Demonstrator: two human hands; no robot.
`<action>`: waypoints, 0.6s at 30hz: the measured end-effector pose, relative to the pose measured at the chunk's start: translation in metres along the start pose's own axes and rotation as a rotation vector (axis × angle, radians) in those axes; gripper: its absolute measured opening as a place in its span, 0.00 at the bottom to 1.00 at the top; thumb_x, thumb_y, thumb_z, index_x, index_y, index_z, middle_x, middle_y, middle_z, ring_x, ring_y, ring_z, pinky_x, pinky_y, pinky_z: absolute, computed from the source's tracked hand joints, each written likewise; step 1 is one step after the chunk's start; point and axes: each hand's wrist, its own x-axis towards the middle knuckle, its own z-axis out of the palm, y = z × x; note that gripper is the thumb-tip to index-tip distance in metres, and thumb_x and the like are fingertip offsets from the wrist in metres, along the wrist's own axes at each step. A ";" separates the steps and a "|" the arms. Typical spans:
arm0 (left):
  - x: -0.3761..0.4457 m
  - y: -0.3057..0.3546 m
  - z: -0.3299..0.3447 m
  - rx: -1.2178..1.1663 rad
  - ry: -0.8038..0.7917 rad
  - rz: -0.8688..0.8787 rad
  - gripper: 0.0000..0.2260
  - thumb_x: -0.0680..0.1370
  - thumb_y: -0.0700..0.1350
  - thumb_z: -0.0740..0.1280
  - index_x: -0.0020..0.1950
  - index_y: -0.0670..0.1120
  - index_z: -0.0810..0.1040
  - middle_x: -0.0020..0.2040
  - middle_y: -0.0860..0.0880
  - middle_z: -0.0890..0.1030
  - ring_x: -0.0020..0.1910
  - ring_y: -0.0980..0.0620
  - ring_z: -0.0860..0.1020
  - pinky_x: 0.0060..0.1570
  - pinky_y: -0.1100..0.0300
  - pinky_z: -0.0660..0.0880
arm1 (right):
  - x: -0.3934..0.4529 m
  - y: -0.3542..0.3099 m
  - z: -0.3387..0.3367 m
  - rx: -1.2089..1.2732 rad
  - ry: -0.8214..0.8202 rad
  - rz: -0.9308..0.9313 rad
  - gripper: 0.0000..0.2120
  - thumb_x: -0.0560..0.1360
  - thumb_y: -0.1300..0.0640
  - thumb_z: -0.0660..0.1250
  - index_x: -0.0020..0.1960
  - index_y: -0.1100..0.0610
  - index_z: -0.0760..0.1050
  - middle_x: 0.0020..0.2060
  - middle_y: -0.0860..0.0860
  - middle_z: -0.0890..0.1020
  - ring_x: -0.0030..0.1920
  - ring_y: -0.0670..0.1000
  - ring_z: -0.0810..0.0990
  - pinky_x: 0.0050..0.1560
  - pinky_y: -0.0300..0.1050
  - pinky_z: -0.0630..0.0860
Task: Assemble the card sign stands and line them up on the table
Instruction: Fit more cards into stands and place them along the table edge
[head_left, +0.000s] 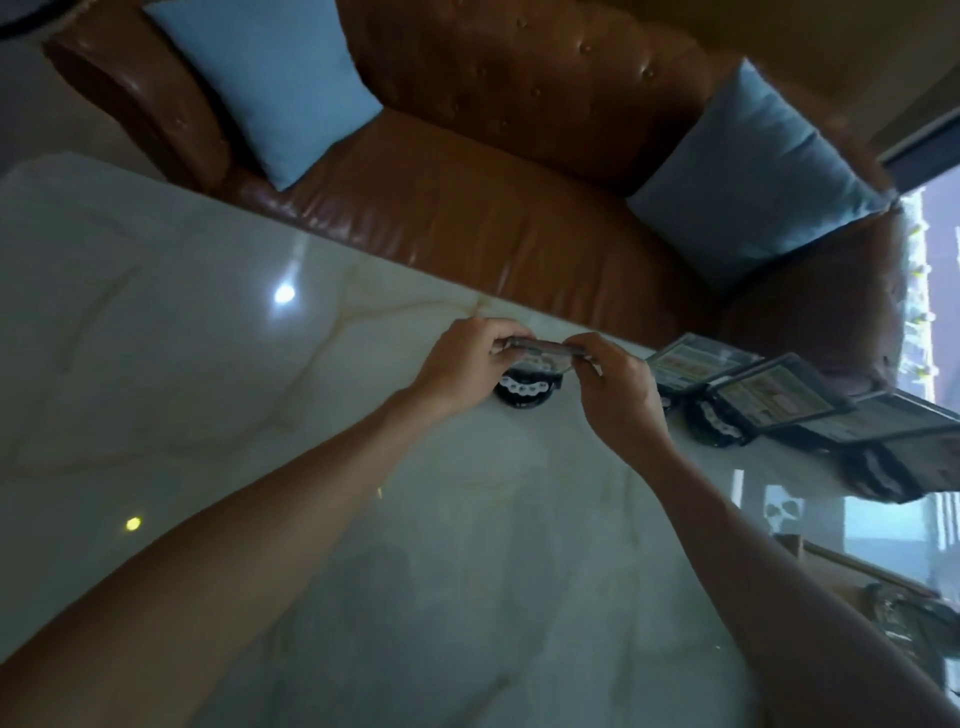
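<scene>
Thin, stiff and likely light, the card sign (537, 349) is pinched at its ends between left hand (462, 364) and right hand (618, 387), above its black base (524, 392).

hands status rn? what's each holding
Left hand: closed on left end of the sign card.
Right hand: closed on its right end.
</scene>
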 end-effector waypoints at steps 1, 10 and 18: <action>0.009 0.003 0.006 0.004 0.002 0.018 0.08 0.76 0.41 0.71 0.54 0.48 0.85 0.47 0.55 0.85 0.44 0.65 0.80 0.42 0.77 0.72 | 0.004 0.007 -0.004 0.006 0.014 0.013 0.11 0.78 0.58 0.61 0.54 0.45 0.76 0.45 0.47 0.83 0.42 0.52 0.79 0.40 0.49 0.75; 0.041 0.013 0.039 0.048 0.011 -0.014 0.09 0.78 0.42 0.71 0.57 0.48 0.84 0.50 0.51 0.86 0.48 0.54 0.83 0.48 0.61 0.78 | 0.024 0.045 -0.007 0.058 0.053 0.087 0.11 0.78 0.60 0.61 0.55 0.50 0.78 0.45 0.49 0.82 0.42 0.52 0.78 0.38 0.46 0.71; 0.048 0.028 0.039 0.123 -0.018 -0.143 0.09 0.79 0.42 0.70 0.57 0.51 0.83 0.54 0.51 0.85 0.54 0.50 0.82 0.53 0.53 0.79 | 0.024 0.028 -0.016 -0.056 -0.037 0.100 0.18 0.81 0.59 0.59 0.70 0.53 0.69 0.61 0.56 0.78 0.57 0.59 0.79 0.52 0.57 0.78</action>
